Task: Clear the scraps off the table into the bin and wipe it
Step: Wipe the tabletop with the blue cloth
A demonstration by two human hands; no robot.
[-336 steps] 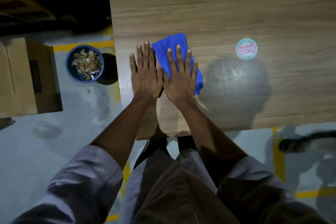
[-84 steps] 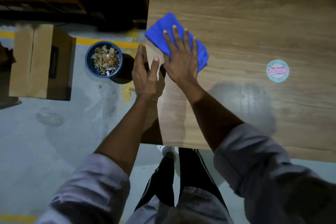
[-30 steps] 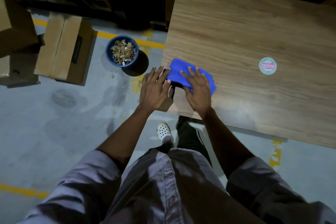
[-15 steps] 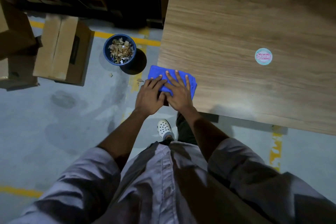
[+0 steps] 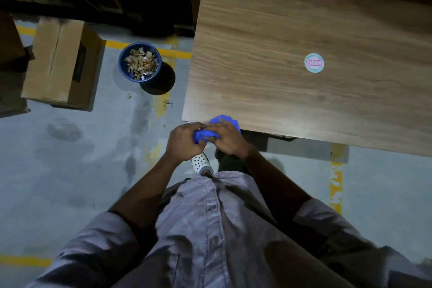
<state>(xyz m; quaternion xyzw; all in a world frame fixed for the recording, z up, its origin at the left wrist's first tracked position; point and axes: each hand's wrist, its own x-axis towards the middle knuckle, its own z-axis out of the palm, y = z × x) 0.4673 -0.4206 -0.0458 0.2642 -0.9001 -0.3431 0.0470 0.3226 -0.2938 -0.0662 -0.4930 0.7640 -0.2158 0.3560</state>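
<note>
A bunched blue cloth [image 5: 205, 134] is held between both hands just off the near left corner of the wooden table [image 5: 292, 42]. My left hand [image 5: 183, 142] grips its left side with curled fingers. My right hand [image 5: 228, 138] holds its right side, part of the cloth sticking up above the fingers. A blue bin [image 5: 139, 62] filled with brown scraps stands on the floor left of the table.
A round teal and pink sticker [image 5: 314, 62] lies on the tabletop. A cardboard box [image 5: 62, 63] stands on the floor left of the bin. A few scraps [image 5: 167, 103] lie on the floor by the yellow line. My white shoe [image 5: 201, 163] is below the hands.
The cloth has come off the table's corner and is now bunched between both hands, which drew back toward my body. Before that it was wiped along the table's left edge.
</note>
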